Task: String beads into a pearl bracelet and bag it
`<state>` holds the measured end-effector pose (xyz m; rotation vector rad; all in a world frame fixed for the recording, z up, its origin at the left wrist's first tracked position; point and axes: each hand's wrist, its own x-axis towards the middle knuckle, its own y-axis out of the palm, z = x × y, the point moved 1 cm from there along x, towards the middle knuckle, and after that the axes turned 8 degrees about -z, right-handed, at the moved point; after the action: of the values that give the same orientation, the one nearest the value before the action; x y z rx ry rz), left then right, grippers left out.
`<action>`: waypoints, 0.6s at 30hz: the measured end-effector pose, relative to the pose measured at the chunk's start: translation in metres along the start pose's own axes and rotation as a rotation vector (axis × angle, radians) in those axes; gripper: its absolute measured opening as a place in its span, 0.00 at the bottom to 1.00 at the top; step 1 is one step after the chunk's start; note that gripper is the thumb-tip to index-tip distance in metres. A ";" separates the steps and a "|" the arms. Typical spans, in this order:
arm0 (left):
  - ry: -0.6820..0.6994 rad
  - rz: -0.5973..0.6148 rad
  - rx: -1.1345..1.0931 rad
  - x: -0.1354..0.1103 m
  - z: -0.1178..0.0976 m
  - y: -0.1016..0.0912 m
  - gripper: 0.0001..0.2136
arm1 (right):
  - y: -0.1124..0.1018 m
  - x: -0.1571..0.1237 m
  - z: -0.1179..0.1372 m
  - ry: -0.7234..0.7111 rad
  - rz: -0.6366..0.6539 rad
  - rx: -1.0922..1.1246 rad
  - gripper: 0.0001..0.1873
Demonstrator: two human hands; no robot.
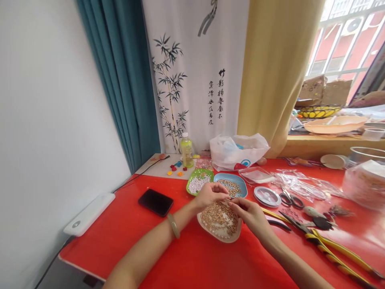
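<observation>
Above a white dish (pixel 221 237) of small gold beads (pixel 219 216), my two hands meet fingertip to fingertip. My left hand (pixel 213 193), with a pale bangle (pixel 173 226) on its wrist, is closed in a pinch. Close beside it, my right hand (pixel 244 208) also pinches. Whatever lies between the fingers is too small to name. Just behind the hands sit a blue dish (pixel 242 185) with larger gold beads (pixel 231 186) and a green dish (pixel 190 178) with white pearl-like beads (pixel 198 184).
Left of the dishes lies a black phone (pixel 155 202). A bottle (pixel 187 151) and a white plastic bag (pixel 237 150) stand behind. To the right are a clear spool (pixel 267 196), scissors (pixel 291 198), clear plastic packets (pixel 300 182) and yellow-black pliers (pixel 321 243). A white power strip (pixel 88 214) rests at the left edge.
</observation>
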<state>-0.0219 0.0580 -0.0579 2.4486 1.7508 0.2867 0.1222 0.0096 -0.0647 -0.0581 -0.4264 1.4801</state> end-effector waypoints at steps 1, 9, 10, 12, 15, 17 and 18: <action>-0.008 0.005 -0.013 0.000 0.001 -0.001 0.11 | 0.000 -0.001 0.001 -0.001 -0.004 0.011 0.14; -0.107 -0.005 -0.130 0.003 0.010 -0.007 0.13 | -0.002 -0.005 0.007 0.023 -0.041 0.056 0.12; -0.113 -0.006 -0.134 0.003 0.010 -0.007 0.13 | -0.003 -0.005 0.008 0.018 -0.044 0.060 0.11; -0.122 -0.011 -0.141 0.003 0.011 -0.007 0.13 | -0.003 -0.006 0.009 0.005 -0.051 0.065 0.10; -0.130 -0.016 -0.146 0.003 0.012 -0.006 0.12 | -0.004 -0.007 0.011 -0.023 -0.060 0.067 0.09; -0.137 -0.015 -0.147 0.002 0.012 -0.006 0.12 | -0.004 -0.008 0.012 -0.036 -0.064 0.067 0.09; -0.141 -0.013 -0.148 0.002 0.011 -0.005 0.12 | -0.003 -0.008 0.013 -0.040 -0.065 0.067 0.09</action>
<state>-0.0236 0.0619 -0.0699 2.2935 1.6268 0.2277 0.1212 -0.0018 -0.0540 0.0385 -0.4074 1.4319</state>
